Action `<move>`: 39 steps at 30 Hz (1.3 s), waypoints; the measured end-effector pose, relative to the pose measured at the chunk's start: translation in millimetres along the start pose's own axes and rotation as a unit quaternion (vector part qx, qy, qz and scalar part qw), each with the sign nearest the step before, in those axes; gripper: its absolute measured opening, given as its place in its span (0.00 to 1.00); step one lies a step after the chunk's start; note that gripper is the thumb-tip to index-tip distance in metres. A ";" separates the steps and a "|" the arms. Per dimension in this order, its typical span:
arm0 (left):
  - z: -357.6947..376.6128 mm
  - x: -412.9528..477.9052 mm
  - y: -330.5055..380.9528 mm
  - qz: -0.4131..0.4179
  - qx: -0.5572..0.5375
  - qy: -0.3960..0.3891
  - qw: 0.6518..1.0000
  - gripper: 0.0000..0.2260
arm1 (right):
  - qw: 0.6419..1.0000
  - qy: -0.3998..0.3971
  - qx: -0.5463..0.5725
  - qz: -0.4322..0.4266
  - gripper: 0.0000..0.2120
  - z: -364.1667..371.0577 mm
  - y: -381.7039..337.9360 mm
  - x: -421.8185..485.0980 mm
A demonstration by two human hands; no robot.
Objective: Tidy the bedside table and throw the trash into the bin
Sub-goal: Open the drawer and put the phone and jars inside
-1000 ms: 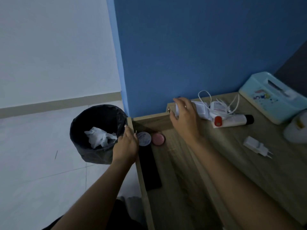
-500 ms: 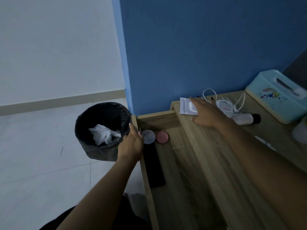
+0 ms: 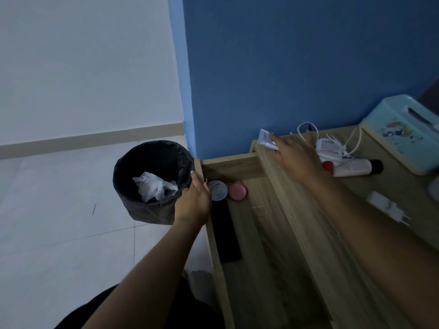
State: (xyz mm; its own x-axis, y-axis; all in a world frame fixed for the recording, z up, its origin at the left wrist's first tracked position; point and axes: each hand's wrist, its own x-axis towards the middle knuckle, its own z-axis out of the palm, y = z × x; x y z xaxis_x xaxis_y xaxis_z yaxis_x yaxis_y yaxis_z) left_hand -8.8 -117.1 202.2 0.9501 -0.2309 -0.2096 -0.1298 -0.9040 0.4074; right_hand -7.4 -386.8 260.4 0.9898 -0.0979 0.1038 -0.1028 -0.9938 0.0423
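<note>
Right hand (image 3: 297,157), fingers on white packet (image 3: 266,138), upper middle of frame; pinching or pressing, I cannot tell. Judged light, limp, slippery: take its free edge.
</note>
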 end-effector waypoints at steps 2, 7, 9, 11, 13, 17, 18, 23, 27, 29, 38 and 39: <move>-1.5 -0.6 0.2 -0.008 -0.011 0.002 1.000 0.27 | 0.997 0.067 0.024 -0.012 0.25 -8.4 -12.5 -4.3; -0.1 -0.3 -0.9 -0.003 -0.002 0.014 1.000 0.27 | 0.897 0.184 0.391 0.091 0.11 -48.3 -60.8 -25.9; 1.0 1.1 -1.4 0.002 0.007 0.012 1.000 0.27 | 0.784 0.154 0.578 0.168 0.06 -53.5 -76.9 -27.4; 1.4 1.5 -1.5 -0.001 0.007 0.011 1.000 0.27 | 0.643 0.114 0.721 0.231 0.05 -53.0 -88.3 -26.6; 1.5 1.5 -0.8 -0.006 0.000 0.013 1.000 0.27 | 0.529 0.079 0.806 0.252 0.04 -45.4 -97.3 -27.7; 0.1 -0.5 2.5 -0.016 -0.017 0.021 1.000 0.27 | 0.524 0.020 0.803 0.282 0.09 -10.8 -107.5 -43.2; 0.0 -0.8 2.8 -0.016 -0.018 0.023 0.999 0.27 | 0.542 0.004 0.787 0.295 0.11 -0.9 -108.0 -48.5; 0.3 -0.4 2.0 -0.024 -0.025 0.025 0.999 0.27 | 0.734 -0.037 0.619 0.276 0.14 33.8 -107.6 -75.4; -1.2 -2.2 3.9 -0.015 -0.023 0.023 0.999 0.27 | 0.844 -0.057 0.474 0.243 0.16 53.6 -108.9 -90.8; -2.0 -2.9 4.7 -0.014 -0.026 0.022 0.999 0.26 | 0.881 -0.054 0.411 0.227 0.15 62.8 -111.2 -99.5; -3.2 -3.5 5.4 -0.014 -0.027 0.017 0.999 0.26 | 0.954 -0.100 0.207 0.190 0.23 137.9 -122.3 -119.2; -3.2 -3.2 5.3 -0.015 -0.029 0.017 0.999 0.26 | 0.952 -0.104 0.210 0.195 0.24 147.8 -123.1 -120.0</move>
State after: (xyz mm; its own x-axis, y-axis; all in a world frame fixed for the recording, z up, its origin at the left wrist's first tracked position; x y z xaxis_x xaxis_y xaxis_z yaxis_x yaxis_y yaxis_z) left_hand -11.7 -120.0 207.8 0.9623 -0.1914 -0.1930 -0.0859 -0.8878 0.4521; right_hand -98.9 -260.4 95.8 0.8871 -0.4289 -0.1709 -0.4613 -0.8086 -0.3652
